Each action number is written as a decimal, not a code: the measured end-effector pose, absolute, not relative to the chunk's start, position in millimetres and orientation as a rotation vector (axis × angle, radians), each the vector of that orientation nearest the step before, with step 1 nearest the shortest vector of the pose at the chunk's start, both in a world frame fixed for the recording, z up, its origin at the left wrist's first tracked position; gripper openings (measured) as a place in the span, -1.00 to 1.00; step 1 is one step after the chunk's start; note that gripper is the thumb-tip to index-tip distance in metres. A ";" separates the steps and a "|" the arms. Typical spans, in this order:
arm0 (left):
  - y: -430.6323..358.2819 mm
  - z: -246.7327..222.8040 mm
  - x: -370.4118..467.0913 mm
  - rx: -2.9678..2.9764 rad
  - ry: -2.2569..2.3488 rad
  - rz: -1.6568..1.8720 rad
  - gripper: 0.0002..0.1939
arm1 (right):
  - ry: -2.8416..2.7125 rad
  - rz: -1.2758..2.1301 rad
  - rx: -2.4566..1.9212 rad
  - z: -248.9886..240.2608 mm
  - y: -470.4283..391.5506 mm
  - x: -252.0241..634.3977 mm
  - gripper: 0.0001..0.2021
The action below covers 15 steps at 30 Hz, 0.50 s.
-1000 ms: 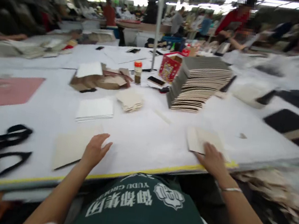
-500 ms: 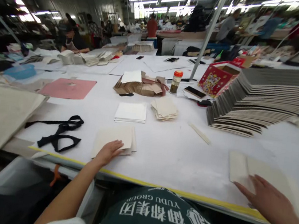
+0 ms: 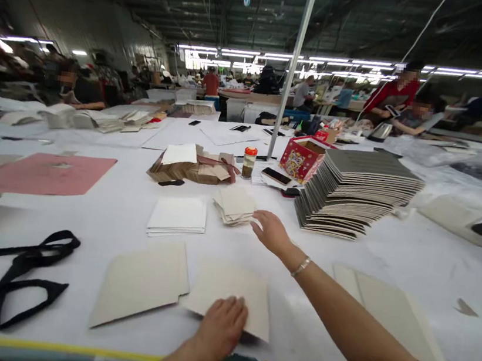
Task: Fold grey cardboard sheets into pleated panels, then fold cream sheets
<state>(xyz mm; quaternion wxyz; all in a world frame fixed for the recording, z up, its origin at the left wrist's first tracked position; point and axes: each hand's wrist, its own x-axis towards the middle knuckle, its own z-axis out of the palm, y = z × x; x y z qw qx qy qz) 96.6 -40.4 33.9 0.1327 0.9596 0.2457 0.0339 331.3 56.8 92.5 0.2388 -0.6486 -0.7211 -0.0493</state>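
Observation:
My left hand (image 3: 222,323) lies on a cream panel (image 3: 231,289) near the table's front edge, its fingers together at the panel's lower part; whether it pinches the edge is hidden. Left of it rests another cream panel (image 3: 141,283), touching or nearly touching the first. My right hand (image 3: 272,232) reaches forward with fingers apart, its tips at the right side of a small pile of cream pieces (image 3: 234,203). Beside that pile sits a white stack (image 3: 178,215). Under my right forearm's far side, more cream panels (image 3: 397,310) lie at the right.
Black straps (image 3: 20,270) lie at the left near a pink sheet (image 3: 46,173). Farther back are brown bundled pieces (image 3: 194,165), a jar (image 3: 248,162), a phone (image 3: 276,175), a red box (image 3: 301,159) and a tall grey stack (image 3: 359,187). A metal pole (image 3: 292,69) rises behind.
My right hand has left the right-hand panels and moved to the small cream pile. My left hand now rests on a separate panel right of the left one. The view has tilted up.

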 end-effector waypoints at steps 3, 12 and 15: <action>-36.1 25.5 127.3 2.650 0.599 -0.165 -0.46 | -2.009 0.001 -1.949 91.9 112.2 309.2 -0.67; 159.6 61.0 131.4 1.826 1.352 0.885 -0.68 | -1.727 0.221 -2.369 67.2 193.2 262.6 -0.41; 216.9 47.3 148.9 1.788 1.353 0.889 -0.62 | -1.802 0.253 -2.353 63.8 197.0 270.1 -0.42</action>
